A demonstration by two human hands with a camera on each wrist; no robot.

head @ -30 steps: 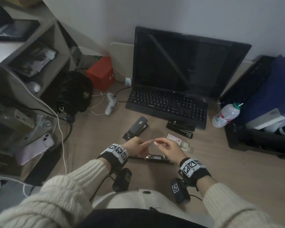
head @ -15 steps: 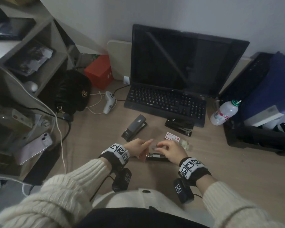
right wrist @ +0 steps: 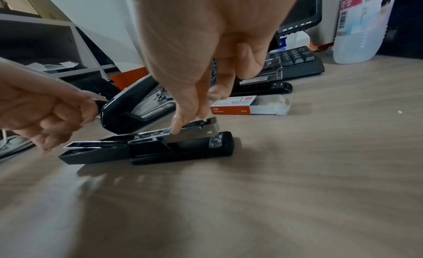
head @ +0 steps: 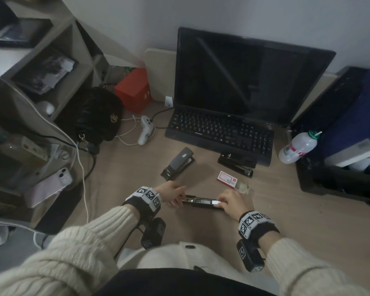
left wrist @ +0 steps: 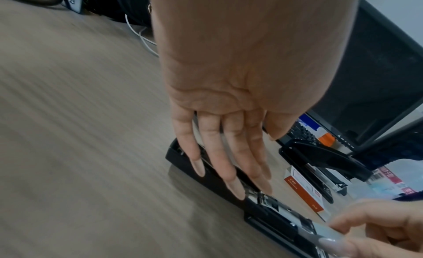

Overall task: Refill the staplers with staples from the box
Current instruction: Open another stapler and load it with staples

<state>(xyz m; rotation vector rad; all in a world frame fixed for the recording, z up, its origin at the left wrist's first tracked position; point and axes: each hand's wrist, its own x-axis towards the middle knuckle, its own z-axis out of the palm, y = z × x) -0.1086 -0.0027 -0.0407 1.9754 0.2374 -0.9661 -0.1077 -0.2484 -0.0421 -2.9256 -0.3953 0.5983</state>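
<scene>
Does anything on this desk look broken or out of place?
Nothing looks broken. The stapler under both hands lies folded out flat, its metal channel exposed. The staple box has its inner tray slid partly out. Both look deliberate, for refilling.

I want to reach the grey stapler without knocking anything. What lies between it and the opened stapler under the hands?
Only bare desk lies between the grey stapler and the opened stapler; the head view shows it.
</scene>
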